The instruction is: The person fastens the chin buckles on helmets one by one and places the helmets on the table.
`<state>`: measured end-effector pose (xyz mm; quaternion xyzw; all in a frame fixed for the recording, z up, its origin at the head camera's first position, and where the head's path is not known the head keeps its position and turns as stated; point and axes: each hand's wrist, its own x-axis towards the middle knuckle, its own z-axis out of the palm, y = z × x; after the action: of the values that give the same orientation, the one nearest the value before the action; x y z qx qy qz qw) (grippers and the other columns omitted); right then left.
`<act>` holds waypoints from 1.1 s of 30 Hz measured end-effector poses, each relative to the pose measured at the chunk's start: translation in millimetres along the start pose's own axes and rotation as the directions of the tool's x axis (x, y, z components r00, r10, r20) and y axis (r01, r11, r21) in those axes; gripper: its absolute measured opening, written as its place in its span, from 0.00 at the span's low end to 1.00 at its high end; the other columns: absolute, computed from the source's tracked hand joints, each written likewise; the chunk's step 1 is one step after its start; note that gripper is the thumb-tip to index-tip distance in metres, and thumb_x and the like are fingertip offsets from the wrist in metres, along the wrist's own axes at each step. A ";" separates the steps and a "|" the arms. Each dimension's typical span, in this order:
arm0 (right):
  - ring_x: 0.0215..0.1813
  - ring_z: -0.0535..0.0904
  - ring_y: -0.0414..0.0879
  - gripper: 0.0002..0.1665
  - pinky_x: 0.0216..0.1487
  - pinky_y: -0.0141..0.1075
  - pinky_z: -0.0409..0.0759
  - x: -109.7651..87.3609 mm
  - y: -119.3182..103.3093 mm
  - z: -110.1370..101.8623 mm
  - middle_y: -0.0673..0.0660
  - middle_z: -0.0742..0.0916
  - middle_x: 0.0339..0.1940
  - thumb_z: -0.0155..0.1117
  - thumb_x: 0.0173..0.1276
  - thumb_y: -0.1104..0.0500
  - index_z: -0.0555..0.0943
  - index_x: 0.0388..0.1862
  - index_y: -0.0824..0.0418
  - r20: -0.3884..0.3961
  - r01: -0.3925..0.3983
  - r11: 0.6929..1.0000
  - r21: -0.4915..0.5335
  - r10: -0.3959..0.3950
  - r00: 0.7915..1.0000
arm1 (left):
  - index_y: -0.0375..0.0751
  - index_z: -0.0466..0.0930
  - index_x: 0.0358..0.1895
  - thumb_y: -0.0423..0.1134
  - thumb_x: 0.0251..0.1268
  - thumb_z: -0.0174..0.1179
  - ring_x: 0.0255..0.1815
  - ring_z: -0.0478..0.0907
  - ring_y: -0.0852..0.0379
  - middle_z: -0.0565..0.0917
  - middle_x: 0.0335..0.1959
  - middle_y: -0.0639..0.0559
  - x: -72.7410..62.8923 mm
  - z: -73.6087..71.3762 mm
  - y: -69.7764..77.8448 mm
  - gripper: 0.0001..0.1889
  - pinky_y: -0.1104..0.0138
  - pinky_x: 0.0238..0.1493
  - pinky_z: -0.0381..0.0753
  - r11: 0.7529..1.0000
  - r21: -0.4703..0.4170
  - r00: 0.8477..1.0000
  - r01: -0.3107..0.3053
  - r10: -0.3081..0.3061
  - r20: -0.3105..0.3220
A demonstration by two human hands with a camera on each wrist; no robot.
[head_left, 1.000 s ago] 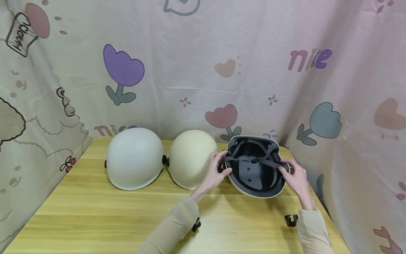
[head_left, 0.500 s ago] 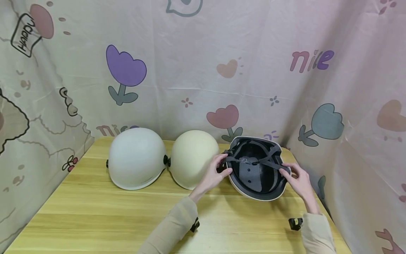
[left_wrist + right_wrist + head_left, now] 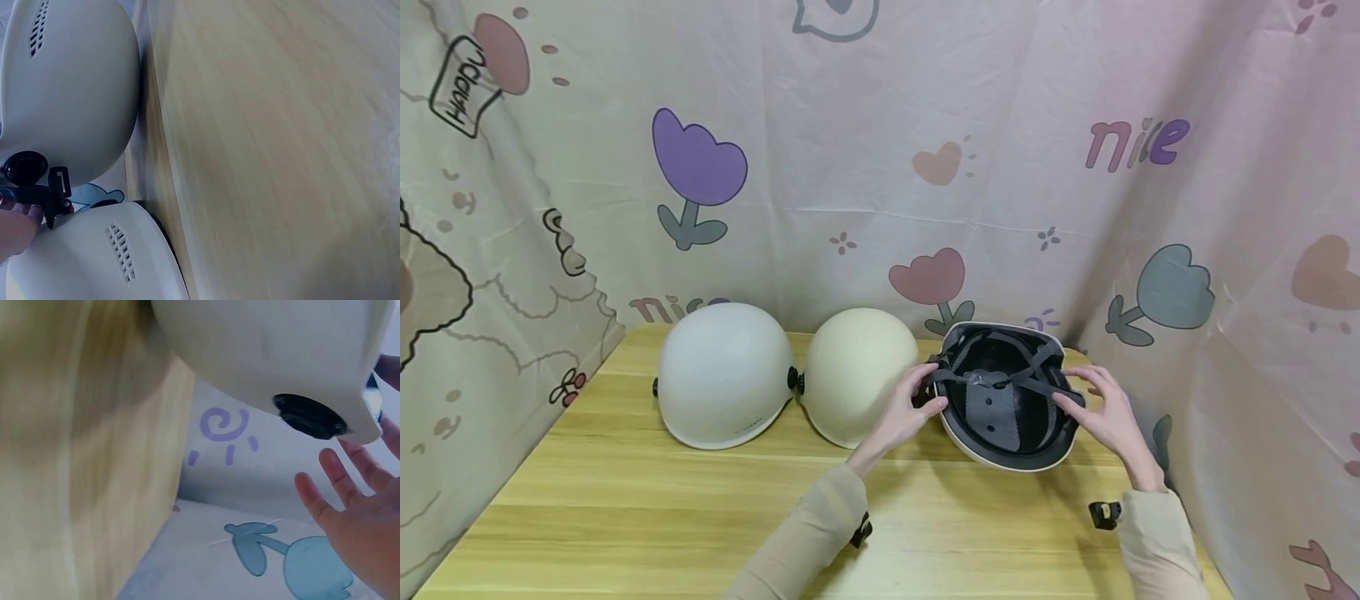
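An upturned helmet (image 3: 988, 417) on the right shows its black padded inside, with grey chin straps (image 3: 1030, 383) crossing the opening. My left hand (image 3: 901, 410) grips its left edge, thumb on the near side. In the left wrist view the left hand's fingertips (image 3: 34, 214) lie at a black strap clip (image 3: 59, 184) below the round black knob (image 3: 26, 167). At the opposite edge is my right hand (image 3: 1108, 417), thumb by the rim. The right wrist view shows its fingers (image 3: 340, 478) straight and spread close to the knob (image 3: 309, 417).
A cream helmet (image 3: 859, 375) stands dome up just left of the upturned one, partly behind my left hand. Farther left stands a white helmet (image 3: 722, 375), its black knob against the cream one's. The wooden table (image 3: 647, 517) meets a printed curtain (image 3: 820, 150) behind.
The right hand's fingers have loosened and spread at the helmet's right edge, its wrist shifting right. The upturned helmet tipped slightly nearer. The left hand stays in place.
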<state>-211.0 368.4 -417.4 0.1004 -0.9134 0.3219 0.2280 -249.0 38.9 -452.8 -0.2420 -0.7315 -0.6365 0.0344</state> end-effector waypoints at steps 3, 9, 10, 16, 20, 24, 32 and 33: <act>0.62 0.69 0.46 0.24 0.56 0.30 0.66 4.9 -4.4 -4.2 0.66 0.80 0.61 0.73 0.63 0.60 0.80 0.58 0.66 0.043 0.019 1.000 -0.012 -0.019 0.999 | 0.31 0.70 0.69 0.32 0.66 0.65 0.70 0.71 0.36 0.71 0.69 0.31 -0.2 -0.2 1.5 0.29 0.42 0.73 0.68 1.000 0.000 1.000 0.001 -0.001 0.003; 0.66 0.68 0.63 0.25 0.57 0.21 0.61 16.5 -11.6 -10.7 0.68 0.78 0.65 0.73 0.64 0.60 0.80 0.58 0.64 0.101 0.036 0.999 -0.002 -0.035 0.994 | 0.31 0.70 0.70 0.32 0.66 0.65 0.70 0.71 0.36 0.71 0.69 0.31 0.0 -0.2 2.4 0.29 0.43 0.74 0.68 1.000 0.008 1.000 0.006 -0.006 0.005; 0.67 0.69 0.63 0.24 0.57 0.22 0.62 18.5 -12.6 -11.1 0.68 0.78 0.66 0.73 0.64 0.60 0.80 0.58 0.64 0.110 0.041 0.999 -0.004 -0.040 0.993 | 0.31 0.70 0.70 0.32 0.66 0.65 0.70 0.71 0.36 0.71 0.70 0.31 0.1 -0.1 2.5 0.29 0.43 0.74 0.68 1.000 0.010 1.000 0.007 -0.007 0.006; 0.66 0.71 0.64 0.25 0.64 0.57 0.71 29.2 -19.8 -9.7 0.67 0.80 0.63 0.74 0.61 0.61 0.81 0.57 0.65 0.150 0.108 0.994 -0.017 -0.105 0.983 | 0.30 0.69 0.70 0.32 0.67 0.65 0.71 0.71 0.36 0.71 0.69 0.31 0.0 0.1 2.7 0.29 0.43 0.74 0.67 1.000 0.001 1.000 0.002 -0.002 0.006; 0.66 0.72 0.66 0.26 0.64 0.67 0.68 36.1 -26.5 -8.0 0.67 0.81 0.61 0.75 0.60 0.62 0.80 0.58 0.66 0.184 0.141 0.990 -0.018 -0.135 0.974 | 0.30 0.69 0.70 0.31 0.66 0.65 0.70 0.71 0.35 0.70 0.69 0.30 -0.5 0.3 3.4 0.29 0.42 0.74 0.67 1.000 0.001 1.000 0.004 -0.004 0.008; 0.66 0.73 0.65 0.27 0.65 0.66 0.68 43.8 -33.8 -7.8 0.67 0.82 0.62 0.75 0.61 0.62 0.80 0.59 0.65 0.241 0.157 0.988 -0.016 -0.148 0.959 | 0.30 0.69 0.70 0.31 0.66 0.65 0.70 0.71 0.35 0.70 0.70 0.30 -0.4 0.9 4.3 0.30 0.41 0.74 0.66 1.000 -0.005 1.000 0.010 -0.010 0.009; 0.63 0.76 0.59 0.26 0.63 0.58 0.74 61.0 -45.3 -6.5 0.63 0.84 0.62 0.73 0.64 0.62 0.80 0.61 0.60 0.378 0.180 0.983 0.020 -0.174 0.909 | 0.32 0.69 0.70 0.32 0.67 0.65 0.71 0.71 0.35 0.70 0.70 0.32 0.5 0.4 1.6 0.29 0.43 0.75 0.66 1.000 -0.009 1.000 0.012 -0.012 0.007; 0.64 0.76 0.60 0.26 0.63 0.58 0.74 63.0 -46.8 -6.1 0.63 0.83 0.63 0.73 0.64 0.61 0.80 0.61 0.60 0.395 0.177 0.984 0.018 -0.169 0.903 | 0.32 0.69 0.70 0.32 0.67 0.65 0.71 0.71 0.35 0.70 0.70 0.32 0.6 0.2 1.4 0.29 0.42 0.75 0.66 1.000 -0.009 1.000 0.013 -0.013 0.006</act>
<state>-248.6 333.7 -357.5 0.2417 -0.9309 0.2653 0.0679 -248.9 39.3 -451.3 -0.2392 -0.7303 -0.6393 0.0272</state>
